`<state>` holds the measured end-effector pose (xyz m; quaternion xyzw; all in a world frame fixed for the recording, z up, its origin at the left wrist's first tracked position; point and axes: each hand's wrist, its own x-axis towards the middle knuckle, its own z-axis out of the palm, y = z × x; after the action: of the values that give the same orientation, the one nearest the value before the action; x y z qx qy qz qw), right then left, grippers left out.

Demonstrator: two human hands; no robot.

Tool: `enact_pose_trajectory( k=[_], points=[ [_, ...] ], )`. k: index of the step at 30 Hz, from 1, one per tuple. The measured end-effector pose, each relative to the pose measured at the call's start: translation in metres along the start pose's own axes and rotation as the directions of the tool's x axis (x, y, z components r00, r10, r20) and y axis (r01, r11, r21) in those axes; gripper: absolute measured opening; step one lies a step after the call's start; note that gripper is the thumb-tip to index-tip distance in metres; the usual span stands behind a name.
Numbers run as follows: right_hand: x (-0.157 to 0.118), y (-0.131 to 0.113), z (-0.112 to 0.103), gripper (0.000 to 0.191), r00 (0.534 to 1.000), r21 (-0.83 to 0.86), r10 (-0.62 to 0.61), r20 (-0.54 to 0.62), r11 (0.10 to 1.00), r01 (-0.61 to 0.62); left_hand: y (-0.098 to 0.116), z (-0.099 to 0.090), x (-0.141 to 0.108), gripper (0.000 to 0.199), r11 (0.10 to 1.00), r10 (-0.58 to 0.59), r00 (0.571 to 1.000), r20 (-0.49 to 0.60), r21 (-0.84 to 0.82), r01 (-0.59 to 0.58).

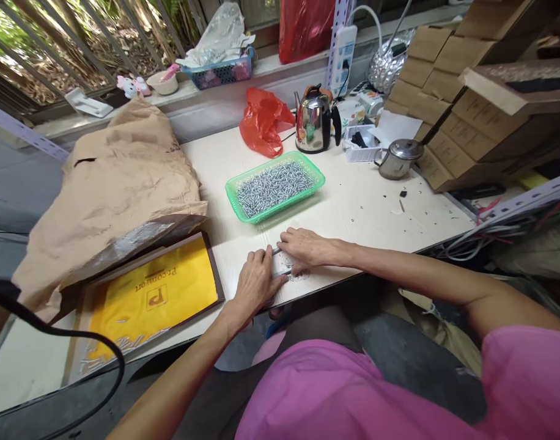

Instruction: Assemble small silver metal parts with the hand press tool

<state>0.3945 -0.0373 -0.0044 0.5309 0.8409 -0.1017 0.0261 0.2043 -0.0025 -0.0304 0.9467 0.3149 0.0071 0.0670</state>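
Near the front edge of the white table, a small flat metallic plate (282, 263) lies between my two hands. My left hand (256, 278) grips its left end, fingers bent and thumb toward the plate. Curled over its right part is my right hand (307, 249), fingertips at the far edge and thumb at the near edge. Fingers and palms hide both ends of the plate. Beyond my hands stands a green basket (235, 205) of many small silvery metal pins (275, 186).
A yellow sheet in a shallow box (158, 299), with several pins, and a large brown paper bag (119, 183) occupy the left. Behind the basket are a red bag (264, 122) and a kettle (313, 125). A metal pot (399, 160) and stacked cardboard boxes (467, 122) stand right.
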Motion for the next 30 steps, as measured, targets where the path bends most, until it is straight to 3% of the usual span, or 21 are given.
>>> enact_pose_trajectory(
  k=[9,12,20,22,24,27,30],
  points=[
    [-0.011,-0.012,0.017,0.019,0.997,0.087,0.071,-0.033,0.994,-0.067,-0.004,0.002,0.007,0.025,0.984,0.114,0.993,0.037,-0.139,-0.108],
    [-0.013,-0.013,0.027,0.016,0.998,0.117,0.041,-0.056,0.993,-0.034,0.000,0.003,0.005,0.018,0.983,0.113,0.993,0.017,-0.151,-0.109],
    [-0.015,-0.004,0.026,0.021,0.992,0.146,0.061,-0.111,0.988,-0.045,0.003,0.002,0.003,0.023,0.991,0.085,0.996,-0.005,-0.107,-0.085],
    [-0.017,0.005,0.020,0.035,0.993,0.176,0.004,-0.120,0.984,0.017,0.006,0.006,-0.005,0.034,0.993,0.070,0.996,-0.057,-0.094,-0.075],
    [-0.017,0.013,0.015,0.037,0.993,0.210,-0.047,-0.105,0.975,0.069,0.014,0.015,-0.016,0.038,0.989,0.072,0.988,-0.137,-0.115,-0.088],
    [-0.009,0.016,0.015,0.026,0.995,0.178,0.032,-0.097,0.984,-0.015,0.032,0.029,-0.034,0.037,0.974,0.079,0.972,-0.223,-0.192,-0.123],
    [0.002,0.013,0.020,0.017,0.983,0.049,0.131,-0.130,0.991,-0.126,0.050,0.036,-0.046,0.039,0.945,0.085,0.972,-0.218,-0.291,-0.148]
  ],
)
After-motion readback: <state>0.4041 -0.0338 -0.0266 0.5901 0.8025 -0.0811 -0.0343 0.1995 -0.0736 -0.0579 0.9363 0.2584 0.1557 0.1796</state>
